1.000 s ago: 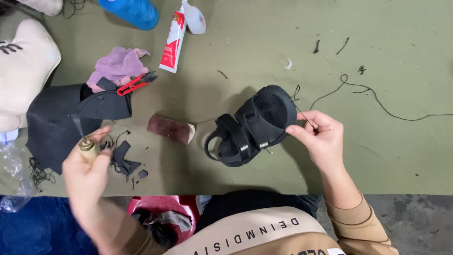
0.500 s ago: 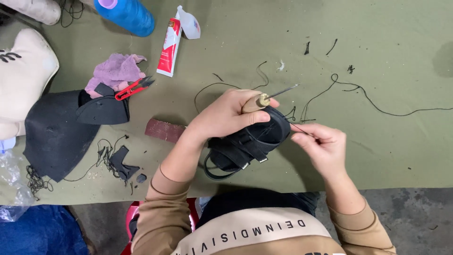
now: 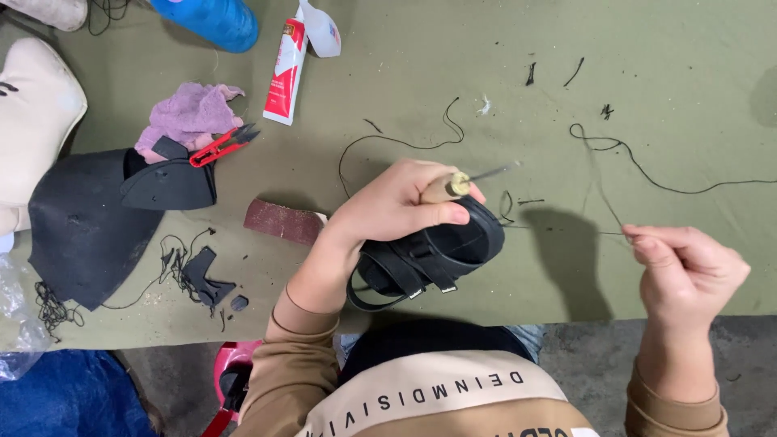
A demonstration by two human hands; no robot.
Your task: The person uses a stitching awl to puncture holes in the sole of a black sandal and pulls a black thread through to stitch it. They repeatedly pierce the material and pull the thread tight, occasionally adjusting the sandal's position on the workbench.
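**Awl on the sandal, thread drawn out to the right**

The left hand (image 3: 396, 206) is closed around an awl (image 3: 457, 184), its wooden handle between thumb and fingers and the thin metal tip pointing right and slightly away. That hand also rests on top of a black sandal (image 3: 433, 255), pressing it against the near edge of the green table (image 3: 664, 81). The right hand (image 3: 688, 271) is held well apart to the right, fingers pinched on a thin dark thread (image 3: 566, 231) that runs left toward the sandal; the thread is faint, so its exact end at the sandal cannot be told.

The sandal lies at the near middle of the table, straps toward the person, sole end to the right.

- Just left of the sandal: a small reddish sanding block (image 3: 283, 221).
- Far left: a black rubber sheet (image 3: 81, 226) with a curved black piece on it, red snips (image 3: 222, 144) and a purple rag (image 3: 190, 113).
- Far side: a red and white glue tube (image 3: 285, 73), a blue spool (image 3: 210, 20).
- Right of centre: loose black thread (image 3: 647, 174) curling across the table, short scraps beyond it.
- Near left: black offcuts (image 3: 202, 275).
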